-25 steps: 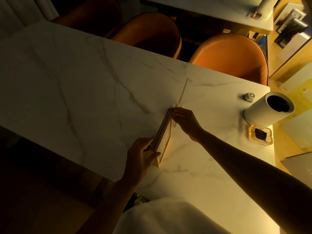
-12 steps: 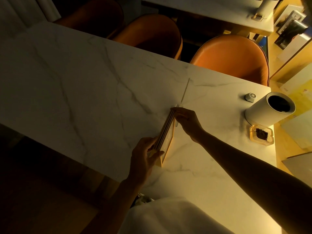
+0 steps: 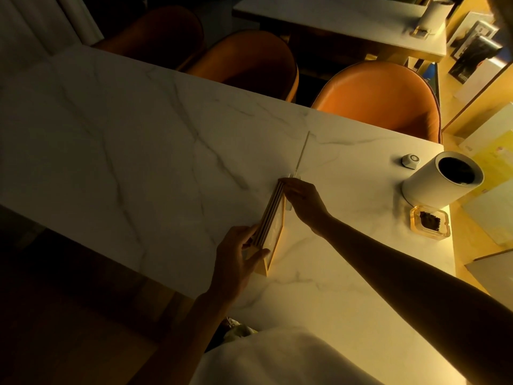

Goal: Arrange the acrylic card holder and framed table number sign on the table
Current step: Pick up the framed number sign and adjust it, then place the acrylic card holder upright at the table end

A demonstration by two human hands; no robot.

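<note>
The framed sign's [image 3: 273, 232] face is edge-on, unreadable; the acrylic holder [image 3: 301, 155] barely shows.

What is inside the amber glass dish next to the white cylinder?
The amber glass dish holds a dark crumbly lump. What it is cannot be told; the dish bottom under it is covered.

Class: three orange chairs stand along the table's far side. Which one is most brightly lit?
The rightmost orange chair, nearest the white cylinder; the other two sit in shadow.
</note>
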